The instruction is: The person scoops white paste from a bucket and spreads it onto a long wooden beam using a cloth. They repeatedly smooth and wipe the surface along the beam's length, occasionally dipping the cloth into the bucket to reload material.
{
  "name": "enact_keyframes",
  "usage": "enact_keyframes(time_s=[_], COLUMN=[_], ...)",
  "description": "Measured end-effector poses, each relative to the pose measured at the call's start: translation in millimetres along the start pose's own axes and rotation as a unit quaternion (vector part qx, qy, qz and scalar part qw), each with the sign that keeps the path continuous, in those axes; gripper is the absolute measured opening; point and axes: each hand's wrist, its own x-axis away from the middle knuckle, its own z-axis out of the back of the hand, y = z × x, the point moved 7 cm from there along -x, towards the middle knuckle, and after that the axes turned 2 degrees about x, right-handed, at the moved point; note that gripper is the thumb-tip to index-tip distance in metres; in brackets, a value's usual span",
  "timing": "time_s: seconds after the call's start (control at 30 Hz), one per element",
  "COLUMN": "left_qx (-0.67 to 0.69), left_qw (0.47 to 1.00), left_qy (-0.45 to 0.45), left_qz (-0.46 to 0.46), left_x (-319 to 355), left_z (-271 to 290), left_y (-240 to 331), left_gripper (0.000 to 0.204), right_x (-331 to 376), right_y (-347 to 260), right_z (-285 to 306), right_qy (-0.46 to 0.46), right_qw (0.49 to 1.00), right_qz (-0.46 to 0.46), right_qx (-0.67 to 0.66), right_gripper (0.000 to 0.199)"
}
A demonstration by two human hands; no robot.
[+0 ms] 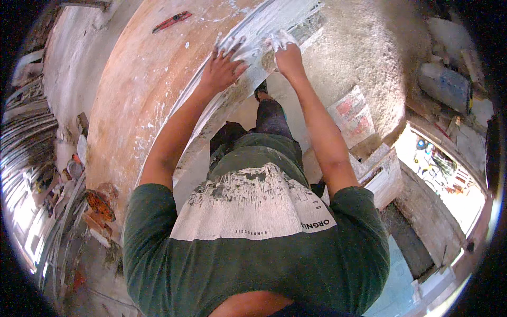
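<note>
Resting at the board's (148, 84) edge, left hand (223, 70) (fingers (215, 56) apart) has room beside right hand (289, 59), grip unclear.

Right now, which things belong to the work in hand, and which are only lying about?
In the work, it seems:
- left hand, right hand, both whitened
- pale strip beneath them

Lying about, apparently:
- red tool on the board
- pale slab with red patches, right side
</note>
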Motion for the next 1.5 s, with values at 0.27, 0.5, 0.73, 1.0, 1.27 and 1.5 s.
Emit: enact_keyframes(time_s=[0.27, 0.5, 0.73, 1.0, 1.27, 1.5], left_qx=[0.037, 0.039, -0.002, -0.019, 0.021, -0.005], left_qw=[0.997, 0.997, 0.999, 0.999, 1.000, 1.000], left_qy=[-0.070, -0.072, -0.001, -0.002, 0.011, 0.023], left_qz=[0.001, -0.016, -0.049, -0.035, -0.006, -0.021], left_x=[70.7, 74.2, 50.3, 24.4, -25.0, -79.8], left_z=[-3.4, -10.5, -1.4, 5.4, 4.0, 13.4], left_y=[4.6, 10.9, 20.6, 23.5, 19.5, 32.2], left_gripper=[0.044, 0.040, 0.040, 0.037, 0.042, 0.044], right_x=[64.3, 118.8, 102.2, 79.0, 19.4, -14.8], right_y=[-46.9, -69.4, -65.9, -52.9, -39.6, -16.1], right_z=[-5.9, -48.4, -40.8, -40.8, -7.1, 11.0], right_qy=[0.021, -0.017, -0.071, -0.131, -0.127, -0.111], right_qw=[0.984, 0.979, 0.972, 0.977, 0.984, 0.979], right_qz=[0.164, 0.166, 0.145, 0.114, -0.002, -0.026], right_qx=[0.061, 0.116, 0.171, 0.128, 0.128, 0.169], right_gripper=[0.045, 0.056, 0.038, 0.042, 0.041, 0.041])
